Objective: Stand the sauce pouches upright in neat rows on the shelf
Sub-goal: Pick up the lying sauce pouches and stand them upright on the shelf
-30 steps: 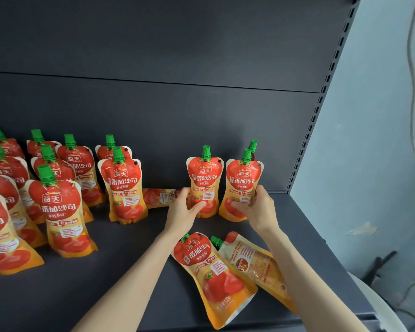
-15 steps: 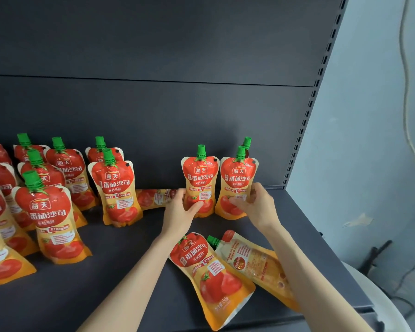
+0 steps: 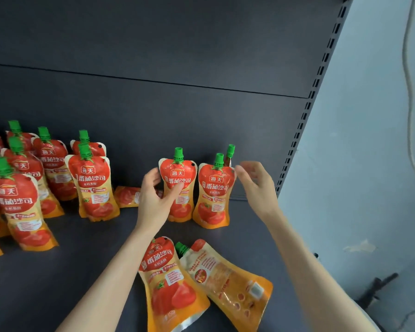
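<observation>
Pouch (image 3: pixel 176 172) stood upright; your left hand (image 3: pixel 153 200) gripped it, thumb across front. Your right hand (image 3: pixel 256 185) hovered just right of neighbouring pouch (image 3: pixel 213 197), fingers loosely spread.

The shelf (image 3: pixel 58 283) and back panel (image 3: pixel 153 116) are dark grey. The face-up pouch (image 3: pixel 170 281) is red above, orange below, printed with tomatoes and white characters. Just right of it, the face-down pouch (image 3: pixel 228 281) is paler orange with blurred print, perhaps a red round badge; its cap (image 3: pixel 181 248) is green. Behind the face-up pouch, the upright pouch (image 3: pixel 177 173) repeats that red-over-orange print. Far right, the wall (image 3: pixel 369 140) is pale blue-grey.
</observation>
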Tool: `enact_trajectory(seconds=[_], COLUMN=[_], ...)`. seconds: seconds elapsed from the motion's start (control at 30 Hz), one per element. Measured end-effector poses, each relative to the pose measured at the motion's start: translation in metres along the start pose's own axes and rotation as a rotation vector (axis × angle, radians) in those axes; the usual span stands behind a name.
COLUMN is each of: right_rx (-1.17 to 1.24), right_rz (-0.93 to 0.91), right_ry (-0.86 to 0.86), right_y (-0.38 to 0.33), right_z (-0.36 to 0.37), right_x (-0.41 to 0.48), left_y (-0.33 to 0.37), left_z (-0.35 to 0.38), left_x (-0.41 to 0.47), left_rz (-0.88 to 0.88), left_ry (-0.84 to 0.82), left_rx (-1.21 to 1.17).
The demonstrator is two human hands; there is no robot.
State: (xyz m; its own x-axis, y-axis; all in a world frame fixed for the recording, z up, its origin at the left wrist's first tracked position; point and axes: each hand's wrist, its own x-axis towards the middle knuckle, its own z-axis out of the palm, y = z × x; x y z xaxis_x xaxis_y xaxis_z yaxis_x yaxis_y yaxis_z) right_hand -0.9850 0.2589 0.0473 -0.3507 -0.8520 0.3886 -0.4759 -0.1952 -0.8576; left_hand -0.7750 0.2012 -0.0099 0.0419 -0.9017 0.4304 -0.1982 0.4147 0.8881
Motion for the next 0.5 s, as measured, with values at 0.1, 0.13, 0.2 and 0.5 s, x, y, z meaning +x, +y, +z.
enact_trajectory(seconds=[0.1, 0.13, 0.2, 0.5], right_rx=[0.072, 0.098, 0.119, 0.085], right_rz=[0.013, 0.03, 0.074, 0.091], right_ry=[-0.098, -0.136, -0.187, -0.19], right_y=[-0.001, -0.001, -0.002, 0.007], right_z=[-0.003, -0.002, 0.003, -0.011], right_x=[0.026, 0.033, 0.043, 0.075], left_y=[0.015, 0.018, 0.023, 0.023], left_z=[0.01, 0.012, 0.015, 0.019], left_x=[0.003, 0.004, 0.005, 0.004], left_rz=[-0.049, -0.075, -0.117, -0.171], left_ry=[0.029, 0.042, 0.06, 0.098], left_rx=[-0.08, -0.1, -0.123, -0.154])
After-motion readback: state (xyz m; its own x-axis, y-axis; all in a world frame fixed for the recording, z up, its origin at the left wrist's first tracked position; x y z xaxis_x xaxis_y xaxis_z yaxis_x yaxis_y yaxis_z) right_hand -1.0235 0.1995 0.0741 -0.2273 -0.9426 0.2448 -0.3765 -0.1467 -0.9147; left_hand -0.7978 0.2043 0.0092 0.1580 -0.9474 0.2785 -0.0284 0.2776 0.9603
